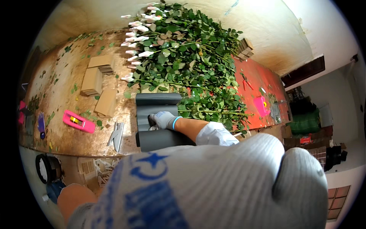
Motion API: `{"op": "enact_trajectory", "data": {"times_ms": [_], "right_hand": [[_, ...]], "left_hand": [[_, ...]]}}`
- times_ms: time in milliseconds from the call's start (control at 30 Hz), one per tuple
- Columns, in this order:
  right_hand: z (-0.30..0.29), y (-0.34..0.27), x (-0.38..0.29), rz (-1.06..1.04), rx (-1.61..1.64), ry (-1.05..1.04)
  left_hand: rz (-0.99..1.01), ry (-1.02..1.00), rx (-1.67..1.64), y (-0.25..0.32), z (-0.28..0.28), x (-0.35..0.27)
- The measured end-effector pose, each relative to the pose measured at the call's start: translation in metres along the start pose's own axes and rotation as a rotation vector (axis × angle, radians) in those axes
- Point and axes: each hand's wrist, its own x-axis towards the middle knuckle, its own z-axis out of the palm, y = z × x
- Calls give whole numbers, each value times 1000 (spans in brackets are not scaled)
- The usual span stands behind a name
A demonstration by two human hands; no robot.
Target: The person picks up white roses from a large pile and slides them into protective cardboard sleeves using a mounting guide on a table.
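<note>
My left hand point(217, 183), in a grey knit glove with blue print, fills the lower foreground close to the camera. Its back faces me, and what the fingers do is hidden. My right hand point(164, 119), also gloved, reaches in from the right over a dark grey padded cradle point(158, 98) on the table. Its fingers are closed around a small black and silver tool point(152, 122), whose kind is unclear. Just beyond the cradle lies a broad pile of leafy roses point(186, 57), stems to the right. Pale sleeves cover the rose buds point(140, 38) at the left.
Left on the table are folded cardboard pieces point(92, 81), a pink tape dispenser point(78, 121), a flat metal piece point(116, 136) and a purple glove point(41, 125). The red surface point(246, 68) at right bears red-handled pruners point(247, 83) and another pink dispenser point(260, 106).
</note>
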Motion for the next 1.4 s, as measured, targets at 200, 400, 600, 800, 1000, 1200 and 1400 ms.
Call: {"op": "enact_trajectory", "data": {"times_ms": [200, 400, 600, 800, 1000, 1200, 1400], "right_hand": [[-16, -27, 2, -59, -9, -11], [-2, -11, -7, -13, -23, 101], [9, -12, 3, -78, -17, 172], [10, -11, 4, -89, -55, 211], [8, -7, -2, -115, -15, 216], [-28, -26, -13, -48, 67, -51], [-21, -19, -13, -166, 79, 45]], "left_hand": [[-73, 123, -13, 3, -16, -5], [-378, 308, 336, -159, 97, 42], [-469, -180, 545, -310, 187, -21], [-422, -73, 812, -323, 212, -34], [-437, -61, 613, -316, 197, -33], [-983, 163, 316, -342, 104, -59], [-1177, 334, 975, -474, 81, -149]]}}
